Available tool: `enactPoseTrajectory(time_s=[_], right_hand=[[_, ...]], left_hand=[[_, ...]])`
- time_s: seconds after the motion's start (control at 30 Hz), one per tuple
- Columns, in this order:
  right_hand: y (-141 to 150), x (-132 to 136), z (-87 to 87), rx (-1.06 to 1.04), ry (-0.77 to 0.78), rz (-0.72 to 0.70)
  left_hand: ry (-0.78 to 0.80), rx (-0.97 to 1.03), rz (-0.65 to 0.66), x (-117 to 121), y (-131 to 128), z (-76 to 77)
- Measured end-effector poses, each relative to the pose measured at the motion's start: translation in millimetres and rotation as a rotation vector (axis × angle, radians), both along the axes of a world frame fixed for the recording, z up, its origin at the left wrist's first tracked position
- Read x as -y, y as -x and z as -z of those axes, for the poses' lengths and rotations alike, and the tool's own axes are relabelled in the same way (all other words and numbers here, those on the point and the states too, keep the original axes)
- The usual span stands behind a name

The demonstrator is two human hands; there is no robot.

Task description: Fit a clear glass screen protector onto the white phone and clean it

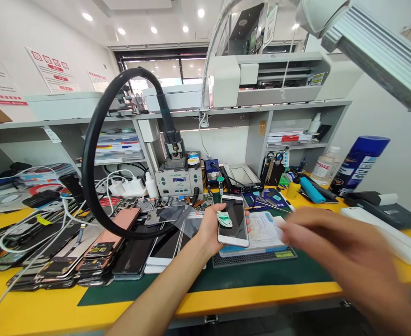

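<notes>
My left hand (209,229) is closed around a white-framed smartphone (238,219), its dark screen facing up. A small crumpled green-and-white wrapper (224,219) lies on the screen beside my thumb. To the right, my right hand (338,242) is smeared by motion, its thumb and forefinger close together. A small pale patch shows at those fingertips, too blurred to name. Slim metal tweezers (266,202) appear just beyond the fingertips; whether the hand touches them I cannot tell. Below the phone is a pale blue-and-white plastic case (265,233).
Stacked phone screens (121,224) cover the left side of the green mat (149,289). A thick black hose (89,154) loops up from the hot-air station (179,179). A blue spray can (361,163) and a clear bottle (326,165) stand at right. A lamp (384,51) hangs overhead.
</notes>
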State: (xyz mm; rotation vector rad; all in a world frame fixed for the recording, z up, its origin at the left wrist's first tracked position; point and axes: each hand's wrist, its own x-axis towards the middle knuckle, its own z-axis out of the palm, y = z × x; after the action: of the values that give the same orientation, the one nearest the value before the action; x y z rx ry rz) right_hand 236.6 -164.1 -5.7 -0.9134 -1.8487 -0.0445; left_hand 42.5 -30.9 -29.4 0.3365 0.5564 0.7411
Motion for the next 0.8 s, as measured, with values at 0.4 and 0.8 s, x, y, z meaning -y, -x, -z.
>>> enactPoseTrajectory(time_s=[0.4, 0.8], right_hand=[[58, -112, 2.6, 0.489, 0.202, -0.108], [45, -122, 18.9, 0.289, -0.02, 0.044]], left_hand=[[-0.024, 0.102, -0.13, 1, -2, -1.7], [-0.145, 0.088, -0.084, 5, -3, 3.9]])
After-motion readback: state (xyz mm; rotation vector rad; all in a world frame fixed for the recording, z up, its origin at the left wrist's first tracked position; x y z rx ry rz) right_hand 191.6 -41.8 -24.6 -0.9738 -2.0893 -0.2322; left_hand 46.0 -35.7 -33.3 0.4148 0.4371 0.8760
